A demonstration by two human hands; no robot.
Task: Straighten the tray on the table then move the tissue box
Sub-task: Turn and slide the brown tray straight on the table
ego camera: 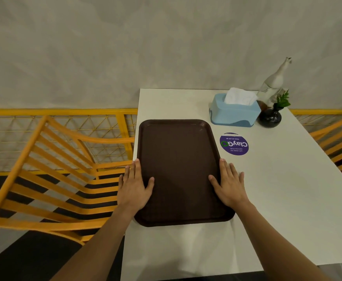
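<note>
Purple round sticker (234, 143), black vase (270, 118), white figurine (274, 84), yellow chair (50, 175).

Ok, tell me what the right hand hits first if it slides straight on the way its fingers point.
The right hand points away along the tray's right edge. The purple sticker lies flat ahead; the first solid thing is probably the tissue box, though depth is unclear.

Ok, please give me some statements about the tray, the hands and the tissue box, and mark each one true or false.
1. Both hands rest flat on the brown tray, left hand and right hand at opposite edges. True.
2. The tissue box sits on the tray. False: it stands on the table, beyond the tray.
3. The tray carries dishes. False: nothing lies on it.
4. A purple round sticker lies right of the tray. True.
</note>
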